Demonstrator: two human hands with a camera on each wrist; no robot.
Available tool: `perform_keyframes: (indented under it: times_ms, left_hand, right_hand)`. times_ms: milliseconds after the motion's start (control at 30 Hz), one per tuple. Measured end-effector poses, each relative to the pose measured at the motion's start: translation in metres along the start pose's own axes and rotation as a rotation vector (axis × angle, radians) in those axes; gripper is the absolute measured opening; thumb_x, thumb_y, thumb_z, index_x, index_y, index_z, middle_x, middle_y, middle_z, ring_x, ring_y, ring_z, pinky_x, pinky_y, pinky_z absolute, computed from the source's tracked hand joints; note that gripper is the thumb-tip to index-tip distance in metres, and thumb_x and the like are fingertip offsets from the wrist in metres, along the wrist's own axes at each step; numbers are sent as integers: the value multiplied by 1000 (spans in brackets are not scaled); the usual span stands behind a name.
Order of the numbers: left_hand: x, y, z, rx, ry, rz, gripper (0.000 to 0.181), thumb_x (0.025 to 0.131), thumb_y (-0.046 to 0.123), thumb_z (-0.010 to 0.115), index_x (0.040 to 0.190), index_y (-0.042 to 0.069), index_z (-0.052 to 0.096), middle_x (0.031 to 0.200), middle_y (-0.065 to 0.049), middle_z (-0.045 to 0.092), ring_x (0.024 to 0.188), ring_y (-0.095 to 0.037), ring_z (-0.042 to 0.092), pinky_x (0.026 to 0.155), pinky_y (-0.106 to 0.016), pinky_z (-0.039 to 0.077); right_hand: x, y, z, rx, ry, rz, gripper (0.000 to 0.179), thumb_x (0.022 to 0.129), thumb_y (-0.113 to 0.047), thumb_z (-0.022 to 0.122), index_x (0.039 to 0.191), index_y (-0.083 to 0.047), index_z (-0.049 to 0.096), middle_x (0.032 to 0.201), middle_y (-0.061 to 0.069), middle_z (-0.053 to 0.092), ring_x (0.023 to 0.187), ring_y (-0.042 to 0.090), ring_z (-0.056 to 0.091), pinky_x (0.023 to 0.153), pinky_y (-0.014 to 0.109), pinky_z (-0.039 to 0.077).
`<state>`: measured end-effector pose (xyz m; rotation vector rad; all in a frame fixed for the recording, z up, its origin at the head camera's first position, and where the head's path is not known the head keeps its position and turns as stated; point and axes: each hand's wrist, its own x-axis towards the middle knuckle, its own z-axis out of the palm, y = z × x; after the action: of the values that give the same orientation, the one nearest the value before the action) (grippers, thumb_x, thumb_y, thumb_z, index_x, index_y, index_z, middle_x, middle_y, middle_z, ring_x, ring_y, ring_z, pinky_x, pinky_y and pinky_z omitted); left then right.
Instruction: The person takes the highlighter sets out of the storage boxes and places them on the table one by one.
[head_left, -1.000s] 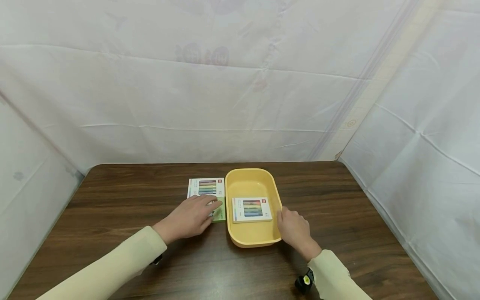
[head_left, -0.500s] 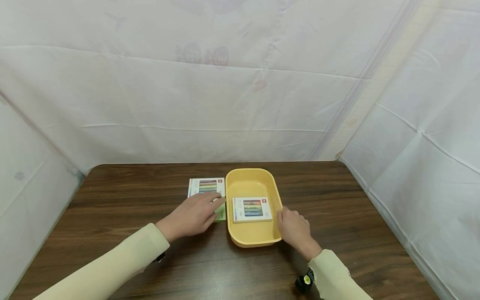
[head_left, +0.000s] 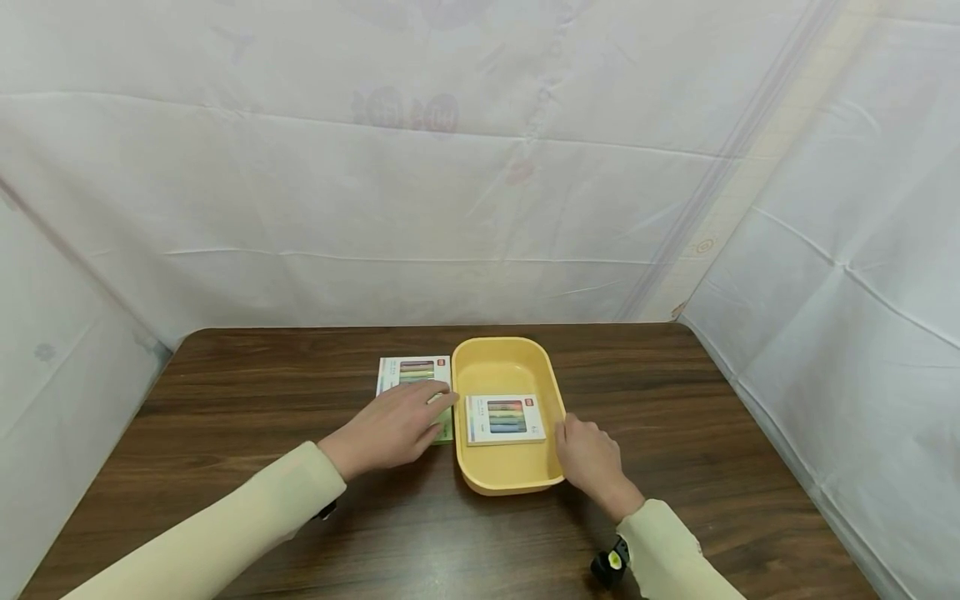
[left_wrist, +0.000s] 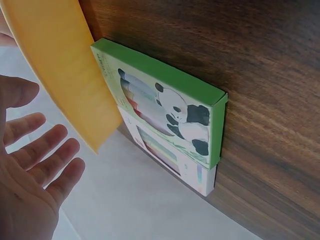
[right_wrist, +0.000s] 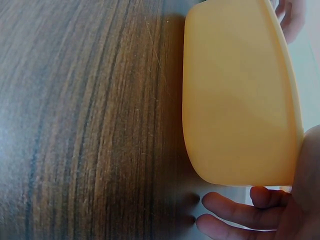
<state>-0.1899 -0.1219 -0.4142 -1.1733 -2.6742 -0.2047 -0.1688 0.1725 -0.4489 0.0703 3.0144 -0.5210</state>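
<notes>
A yellow plastic basin [head_left: 506,473] stands on the table, with a white box of coloured pens [head_left: 480,423] lying flat inside it. My right hand [head_left: 591,462] holds the basin's right rim near its front corner; in the right wrist view its fingers [right_wrist: 240,212] hang down by the outer wall. My left hand [head_left: 390,427] hovers, fingers spread and relaxed, over two more boxes left of the basin, its fingertips at the left rim. One is a green box with a panda picture [left_wrist: 185,120]; the other is a white pen box [left_wrist: 165,155] behind it.
The dark wood table [head_left: 262,392] runs back to a white cloth curtain [head_left: 375,208], with more cloth at both sides. A black band with a small device [head_left: 611,562] sits at the right wrist.
My left hand has shifted slightly to the right, bringing its fingertips up to the basin's left rim. The right hand and the boxes have stayed in place.
</notes>
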Motion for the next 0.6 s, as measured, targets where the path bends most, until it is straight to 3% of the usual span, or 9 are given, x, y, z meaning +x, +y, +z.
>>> perform_keyframes:
  times_ms: [367, 600]
  left_hand:
    - [4, 3, -1, 12, 0, 7, 37, 92, 22, 62, 128, 14, 58, 122, -4, 63, 106, -18, 63, 88, -37, 53]
    - [6, 3, -2, 14, -5, 14, 37, 92, 22, 61, 129, 14, 57, 124, -5, 62, 111, -20, 62, 92, -38, 52]
  right_hand:
    - [-1, 0, 0, -8, -3, 1, 36, 103, -28, 36, 89, -5, 59, 61, 4, 49, 49, 18, 47, 45, 31, 34]
    - [-1, -1, 0, -4, -6, 4, 36, 103, -28, 35, 88, -5, 59, 60, 4, 49, 49, 18, 47, 45, 32, 34]
